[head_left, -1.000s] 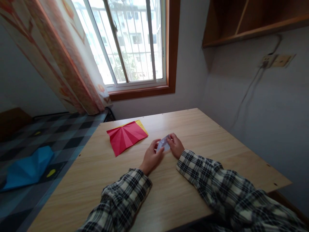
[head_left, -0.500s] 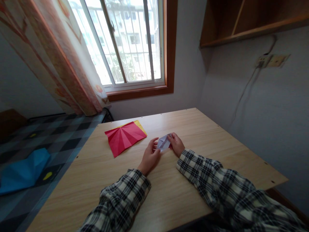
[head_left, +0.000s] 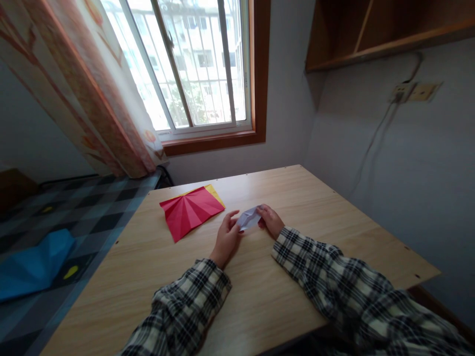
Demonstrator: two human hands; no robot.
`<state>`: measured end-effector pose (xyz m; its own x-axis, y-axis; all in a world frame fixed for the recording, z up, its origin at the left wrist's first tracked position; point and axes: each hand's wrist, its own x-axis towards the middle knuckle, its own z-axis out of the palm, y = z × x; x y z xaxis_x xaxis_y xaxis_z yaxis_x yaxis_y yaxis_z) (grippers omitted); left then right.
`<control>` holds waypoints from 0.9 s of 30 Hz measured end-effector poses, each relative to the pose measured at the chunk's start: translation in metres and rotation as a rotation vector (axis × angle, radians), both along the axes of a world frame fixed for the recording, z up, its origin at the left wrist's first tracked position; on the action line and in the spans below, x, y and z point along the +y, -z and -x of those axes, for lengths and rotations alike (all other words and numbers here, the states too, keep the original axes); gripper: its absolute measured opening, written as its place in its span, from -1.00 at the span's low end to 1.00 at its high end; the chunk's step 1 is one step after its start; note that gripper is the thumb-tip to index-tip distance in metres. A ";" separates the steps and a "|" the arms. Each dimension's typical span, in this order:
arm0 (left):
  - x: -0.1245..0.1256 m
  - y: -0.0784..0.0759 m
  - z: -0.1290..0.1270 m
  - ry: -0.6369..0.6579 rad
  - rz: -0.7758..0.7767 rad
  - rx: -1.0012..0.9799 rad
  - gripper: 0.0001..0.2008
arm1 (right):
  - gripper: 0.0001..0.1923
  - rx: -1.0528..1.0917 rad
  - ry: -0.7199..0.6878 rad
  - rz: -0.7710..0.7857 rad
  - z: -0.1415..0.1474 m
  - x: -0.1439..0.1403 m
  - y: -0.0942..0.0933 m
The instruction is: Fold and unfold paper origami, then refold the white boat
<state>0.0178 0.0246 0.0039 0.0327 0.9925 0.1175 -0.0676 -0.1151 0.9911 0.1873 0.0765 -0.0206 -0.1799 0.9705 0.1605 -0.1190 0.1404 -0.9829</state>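
Fingers (head_left: pixel 264 211) of the right hand (head_left: pixel 272 221) pinch the right end of a small folded white paper (head_left: pixel 248 218), and the fingers of the left hand (head_left: pixel 227 238) close on its left end, so the piece is gripped from both sides between the 2 hands. It sits low over the desk (head_left: pixel 297 198), near the middle of the top; whether it touches the wood cannot be told. Its long axis runs roughly left to right, tilted a little so the right end lies farther from the person, and a raised point shows along its upper edge. Neither hand is clearly nearer: the paper spans the gap, with the right hand just beyond its far end and the left hand just below its near end.

To the left of the hands, well apart, a creased red paper (head_left: pixel 189 210) lies flat on the desk over a yellow sheet (head_left: pixel 217 193), of which only an edge shows. A blue folded paper (head_left: pixel 33 264) rests on the checked bed cover (head_left: pixel 92 207) beside the desk.
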 end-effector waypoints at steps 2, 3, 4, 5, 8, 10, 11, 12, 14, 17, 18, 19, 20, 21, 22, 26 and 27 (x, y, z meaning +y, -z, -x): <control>0.000 -0.002 0.000 -0.032 0.021 0.012 -0.56 | -0.69 -0.064 -0.001 -0.022 0.000 -0.003 -0.002; -0.001 -0.002 0.000 -0.046 0.028 0.023 -0.56 | -0.71 -0.103 0.011 -0.056 0.000 -0.004 -0.003; -0.001 -0.003 0.000 -0.059 0.033 0.032 -0.57 | -0.73 -0.146 0.032 -0.111 0.000 -0.006 -0.004; -0.001 -0.004 -0.001 -0.070 0.034 0.039 -0.58 | -0.76 -0.192 0.067 -0.188 0.000 -0.008 -0.005; -0.001 -0.005 -0.001 -0.087 0.024 0.053 -0.61 | -0.78 -0.343 0.187 -0.482 -0.001 -0.012 -0.010; 0.000 -0.004 -0.001 -0.096 0.009 0.060 -0.62 | -0.66 -0.428 0.206 -0.674 -0.003 -0.013 -0.014; 0.001 -0.003 -0.001 -0.098 0.002 0.063 -0.63 | -0.63 -0.468 0.218 -0.760 -0.003 -0.013 -0.015; 0.001 -0.003 -0.001 -0.102 -0.005 0.067 -0.64 | -0.64 -0.509 0.233 -0.830 -0.004 -0.012 -0.016; 0.002 -0.002 -0.001 -0.108 -0.022 0.082 -0.65 | -0.74 -0.597 0.281 -0.918 -0.005 -0.012 -0.017; 0.002 -0.001 0.000 -0.106 -0.048 0.123 -0.67 | -0.90 -0.729 0.342 -0.976 -0.006 -0.011 -0.017; 0.002 -0.001 0.000 -0.099 -0.053 0.136 -0.67 | -0.93 -0.763 0.355 -0.996 -0.006 -0.012 -0.018; 0.002 0.000 0.000 -0.091 -0.055 0.148 -0.66 | -0.94 -0.789 0.360 -1.019 -0.006 -0.012 -0.019; 0.002 0.000 0.001 -0.084 -0.055 0.159 -0.66 | -0.94 -0.806 0.356 -1.046 -0.006 -0.012 -0.020; 0.002 0.001 0.001 -0.080 -0.057 0.169 -0.65 | -0.93 -0.815 0.341 -1.074 -0.006 -0.013 -0.022; 0.001 0.003 0.001 -0.079 -0.061 0.177 -0.65 | -0.91 -0.818 0.318 -1.100 -0.006 -0.014 -0.024; 0.002 0.008 0.002 -0.077 -0.076 0.182 -0.65 | -0.86 -0.806 0.233 -1.181 -0.004 -0.021 -0.030; 0.002 0.009 0.002 -0.071 -0.078 0.179 -0.65 | -0.86 -0.806 0.226 -1.201 -0.004 -0.023 -0.031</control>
<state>0.0160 0.0261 -0.0048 -0.0101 0.9811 0.1930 0.1196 -0.1904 0.9744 0.1914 0.0539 0.0100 -0.4764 0.3475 0.8077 0.5296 0.8466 -0.0519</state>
